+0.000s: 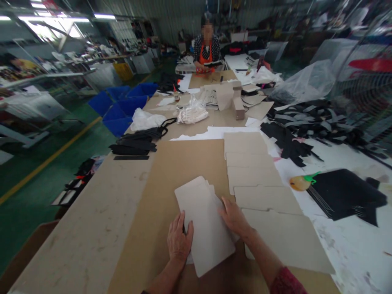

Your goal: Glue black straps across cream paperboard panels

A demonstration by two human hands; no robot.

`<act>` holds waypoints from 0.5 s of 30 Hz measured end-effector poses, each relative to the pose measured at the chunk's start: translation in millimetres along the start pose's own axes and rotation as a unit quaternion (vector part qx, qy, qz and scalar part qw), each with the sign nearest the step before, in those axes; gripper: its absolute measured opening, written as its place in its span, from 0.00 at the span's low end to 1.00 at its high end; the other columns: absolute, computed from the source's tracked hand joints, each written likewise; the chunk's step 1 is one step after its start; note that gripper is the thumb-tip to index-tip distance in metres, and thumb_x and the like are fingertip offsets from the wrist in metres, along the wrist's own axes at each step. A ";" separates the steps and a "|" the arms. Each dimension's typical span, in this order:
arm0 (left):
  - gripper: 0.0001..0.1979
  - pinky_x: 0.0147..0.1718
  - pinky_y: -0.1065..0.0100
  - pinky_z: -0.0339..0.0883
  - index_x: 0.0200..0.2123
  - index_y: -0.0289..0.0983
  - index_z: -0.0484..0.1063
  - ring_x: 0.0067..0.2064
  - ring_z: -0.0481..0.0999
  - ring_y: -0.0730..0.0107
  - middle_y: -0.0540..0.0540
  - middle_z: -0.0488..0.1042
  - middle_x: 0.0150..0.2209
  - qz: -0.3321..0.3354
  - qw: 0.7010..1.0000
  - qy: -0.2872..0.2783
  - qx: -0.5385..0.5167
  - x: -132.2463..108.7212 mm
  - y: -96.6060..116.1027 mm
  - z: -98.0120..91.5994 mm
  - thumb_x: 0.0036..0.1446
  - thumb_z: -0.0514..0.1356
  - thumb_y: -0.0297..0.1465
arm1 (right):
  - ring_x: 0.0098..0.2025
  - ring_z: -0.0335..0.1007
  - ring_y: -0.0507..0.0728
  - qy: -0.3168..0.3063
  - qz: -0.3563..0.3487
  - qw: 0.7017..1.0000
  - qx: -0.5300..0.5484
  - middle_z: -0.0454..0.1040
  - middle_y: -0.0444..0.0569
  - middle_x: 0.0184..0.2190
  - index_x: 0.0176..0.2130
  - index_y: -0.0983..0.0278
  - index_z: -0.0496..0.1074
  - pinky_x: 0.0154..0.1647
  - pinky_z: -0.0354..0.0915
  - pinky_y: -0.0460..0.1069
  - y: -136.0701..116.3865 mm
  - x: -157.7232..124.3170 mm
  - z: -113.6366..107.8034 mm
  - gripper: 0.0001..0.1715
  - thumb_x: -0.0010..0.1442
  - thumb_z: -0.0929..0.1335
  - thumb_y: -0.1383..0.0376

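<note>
A loose stack of pale grey cardboard sheets (208,228) with rounded corners lies askew in front of me, its sheets fanned out of line. My left hand (180,239) holds the stack's left edge, fingers along the side and thumb near the top sheet. On the opposite edge my right hand (234,216) grips the sheets, its fingers partly hidden by them. Beneath is a large brown board (190,157). Right of it, overlapping rows of similar cardboard sheets (281,237) run away from me.
Black fabric strips (134,143) lie at the left edge, blue bins (125,110) beyond. To the right are stacked black sheets (346,194), an orange-yellow round object (300,183) and a heap of strips (318,122). A co-worker (207,49) stands at the far end.
</note>
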State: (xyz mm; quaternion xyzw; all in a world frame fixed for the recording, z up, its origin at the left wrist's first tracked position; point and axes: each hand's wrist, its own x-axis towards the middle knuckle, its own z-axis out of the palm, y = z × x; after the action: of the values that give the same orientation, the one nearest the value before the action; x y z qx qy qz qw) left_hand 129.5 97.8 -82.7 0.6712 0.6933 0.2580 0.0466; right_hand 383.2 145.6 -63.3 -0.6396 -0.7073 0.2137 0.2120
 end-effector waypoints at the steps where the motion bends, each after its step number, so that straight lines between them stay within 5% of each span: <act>1: 0.25 0.53 0.51 0.67 0.60 0.37 0.65 0.54 0.72 0.53 0.38 0.73 0.54 -0.002 1.000 -0.002 -0.007 -0.2 -1.3 0.3 0.62 0.55 0.38 | 0.54 0.68 0.65 0.015 0.018 1.000 -0.005 0.73 0.61 0.51 0.56 0.67 0.69 0.56 0.61 0.58 -9.6 3.9 12.3 0.25 0.61 0.64 0.62; 6: 0.24 0.55 0.51 0.67 0.60 0.37 0.65 0.57 0.69 0.54 0.37 0.70 0.56 -0.008 0.998 -0.029 -0.047 4.5 -27.2 -9.2 0.62 0.55 0.36 | 0.54 0.67 0.69 0.068 0.069 0.995 -0.022 0.71 0.64 0.51 0.56 0.69 0.68 0.53 0.63 0.61 -52.1 2.9 60.6 0.27 0.58 0.65 0.64; 15: 0.26 0.54 0.48 0.67 0.61 0.35 0.63 0.57 0.68 0.51 0.35 0.68 0.56 -0.020 1.000 -0.006 -0.017 25.8 -135.3 -60.2 0.62 0.55 0.37 | 0.66 0.53 0.70 0.072 0.029 0.997 0.015 0.58 0.64 0.64 0.62 0.68 0.60 0.61 0.56 0.65 -154.4 -4.3 141.4 0.32 0.59 0.64 0.64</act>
State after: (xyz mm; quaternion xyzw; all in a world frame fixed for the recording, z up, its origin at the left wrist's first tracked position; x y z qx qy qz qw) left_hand -20.4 109.3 -80.4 0.6576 0.7019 0.2650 0.0676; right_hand 176.8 123.0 -90.6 -0.6706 -0.6680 0.1836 0.2654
